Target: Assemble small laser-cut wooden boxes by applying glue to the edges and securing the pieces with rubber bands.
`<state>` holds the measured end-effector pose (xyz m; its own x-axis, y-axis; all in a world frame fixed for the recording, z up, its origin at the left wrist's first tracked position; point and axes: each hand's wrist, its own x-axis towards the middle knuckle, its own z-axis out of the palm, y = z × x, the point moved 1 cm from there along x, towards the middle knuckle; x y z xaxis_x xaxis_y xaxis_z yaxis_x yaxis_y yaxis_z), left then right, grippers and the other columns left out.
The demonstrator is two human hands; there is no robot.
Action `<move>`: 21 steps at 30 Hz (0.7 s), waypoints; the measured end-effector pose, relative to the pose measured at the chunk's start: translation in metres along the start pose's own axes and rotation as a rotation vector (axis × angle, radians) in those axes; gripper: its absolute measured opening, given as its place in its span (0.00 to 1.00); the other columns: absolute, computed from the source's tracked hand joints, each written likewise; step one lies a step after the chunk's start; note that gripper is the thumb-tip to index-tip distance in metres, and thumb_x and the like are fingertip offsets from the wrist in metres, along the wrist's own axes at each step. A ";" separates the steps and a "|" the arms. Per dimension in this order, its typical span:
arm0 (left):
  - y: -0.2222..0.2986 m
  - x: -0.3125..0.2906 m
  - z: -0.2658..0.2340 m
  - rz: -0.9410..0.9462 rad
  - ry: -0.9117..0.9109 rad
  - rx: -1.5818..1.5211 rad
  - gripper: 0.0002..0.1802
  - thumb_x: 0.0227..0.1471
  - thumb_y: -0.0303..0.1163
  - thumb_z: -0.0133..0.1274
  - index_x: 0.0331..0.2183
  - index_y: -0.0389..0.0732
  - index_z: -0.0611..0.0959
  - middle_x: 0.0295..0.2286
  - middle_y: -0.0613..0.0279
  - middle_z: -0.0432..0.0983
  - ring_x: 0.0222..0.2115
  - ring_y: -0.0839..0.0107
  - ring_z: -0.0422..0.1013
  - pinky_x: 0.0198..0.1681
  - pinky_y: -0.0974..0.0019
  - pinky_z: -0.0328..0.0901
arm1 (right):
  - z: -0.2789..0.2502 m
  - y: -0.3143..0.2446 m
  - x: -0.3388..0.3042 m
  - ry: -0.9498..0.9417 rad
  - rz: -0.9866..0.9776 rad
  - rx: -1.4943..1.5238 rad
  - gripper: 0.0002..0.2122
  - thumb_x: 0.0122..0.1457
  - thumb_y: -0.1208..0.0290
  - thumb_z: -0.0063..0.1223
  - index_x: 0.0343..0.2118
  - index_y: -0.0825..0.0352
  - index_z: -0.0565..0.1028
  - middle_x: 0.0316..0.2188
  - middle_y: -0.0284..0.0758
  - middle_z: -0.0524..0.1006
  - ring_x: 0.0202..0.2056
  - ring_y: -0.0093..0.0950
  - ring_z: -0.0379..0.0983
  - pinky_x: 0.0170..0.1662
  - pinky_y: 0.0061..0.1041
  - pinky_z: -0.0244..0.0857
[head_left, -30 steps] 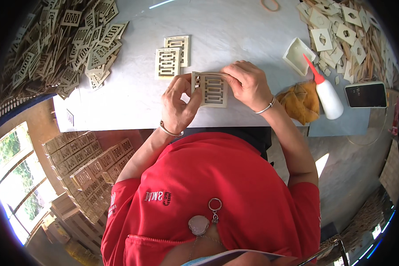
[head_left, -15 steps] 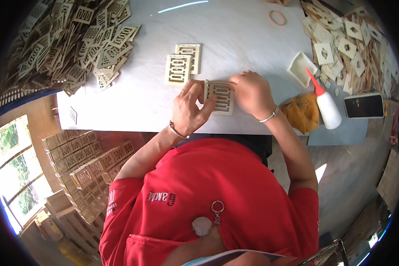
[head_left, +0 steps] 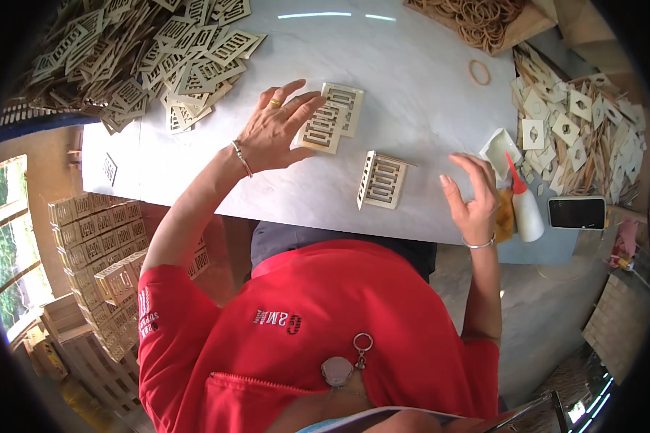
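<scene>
My left hand (head_left: pixel 278 130) reaches over the table with its fingers spread. Its fingertips are at the left edge of two overlapping pale wooden lattice panels, a front one (head_left: pixel 318 133) and one behind it (head_left: pixel 350 101); whether they touch is hard to tell. Apart from both hands stands a small joined piece (head_left: pixel 384 184): one cut-out panel lies flat, another stands upright along its left side, and a thin strip runs along its far edge. My right hand (head_left: pixel 477 202) hovers empty to the right of it, fingers apart, beside a white squeeze bottle with a red nozzle (head_left: pixel 529 215).
Cut-out panels form a large heap (head_left: pixel 188 65) at far left. On the right are a small cream tray (head_left: pixel 497 153), an orange cloth (head_left: pixel 505 216), a phone (head_left: pixel 577 213) and a pile of pale squares with holes (head_left: pixel 556 130). Rubber bands fill a box (head_left: pixel 477 22) at the back.
Both hands have let go of the joined panels, which now stand alone on the table. My left hand has moved to the two overlapping panels; my right has moved right. The whole view has shifted.
</scene>
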<state>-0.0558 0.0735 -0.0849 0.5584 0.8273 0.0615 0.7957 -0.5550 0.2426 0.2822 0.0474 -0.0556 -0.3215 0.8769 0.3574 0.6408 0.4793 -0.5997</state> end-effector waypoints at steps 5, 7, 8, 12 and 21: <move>-0.004 -0.001 -0.003 -0.022 0.072 -0.038 0.44 0.32 0.44 0.65 0.52 0.43 0.66 0.47 0.58 0.65 0.54 0.56 0.55 0.55 0.53 0.51 | -0.001 -0.029 -0.006 0.063 0.067 0.092 0.08 0.51 0.77 0.55 0.35 0.71 0.75 0.32 0.39 0.76 0.32 0.30 0.72 0.35 0.23 0.65; 0.008 0.001 -0.012 -0.063 0.169 -0.166 0.44 0.31 0.44 0.65 0.52 0.43 0.66 0.46 0.56 0.65 0.52 0.56 0.57 0.54 0.53 0.52 | 0.005 -0.044 -0.013 0.013 0.189 0.246 0.09 0.52 0.76 0.55 0.36 0.72 0.74 0.32 0.39 0.76 0.32 0.27 0.72 0.35 0.22 0.65; 0.016 0.000 -0.021 -0.116 0.257 -0.277 0.45 0.30 0.45 0.66 0.51 0.43 0.67 0.45 0.53 0.65 0.51 0.57 0.58 0.53 0.52 0.52 | 0.010 -0.053 -0.015 -0.033 0.305 0.421 0.09 0.53 0.75 0.55 0.37 0.73 0.74 0.32 0.38 0.76 0.32 0.24 0.72 0.34 0.20 0.64; 0.075 0.024 -0.035 0.095 0.484 -0.445 0.46 0.25 0.44 0.67 0.50 0.40 0.68 0.43 0.55 0.66 0.48 0.57 0.61 0.48 0.54 0.55 | 0.038 -0.078 -0.016 -0.028 0.372 0.876 0.11 0.56 0.72 0.53 0.39 0.73 0.72 0.28 0.33 0.73 0.27 0.19 0.67 0.31 0.17 0.61; 0.096 0.028 0.002 -0.124 0.491 -0.769 0.40 0.37 0.49 0.62 0.48 0.35 0.68 0.42 0.51 0.66 0.44 0.54 0.63 0.46 0.56 0.60 | 0.039 -0.049 -0.062 0.325 0.611 0.570 0.06 0.58 0.75 0.50 0.35 0.72 0.75 0.22 0.31 0.73 0.20 0.15 0.66 0.21 0.15 0.60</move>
<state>0.0370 0.0432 -0.0618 0.1772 0.9185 0.3534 0.3701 -0.3949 0.8409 0.2438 -0.0292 -0.0766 0.2310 0.9729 -0.0073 0.1645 -0.0465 -0.9853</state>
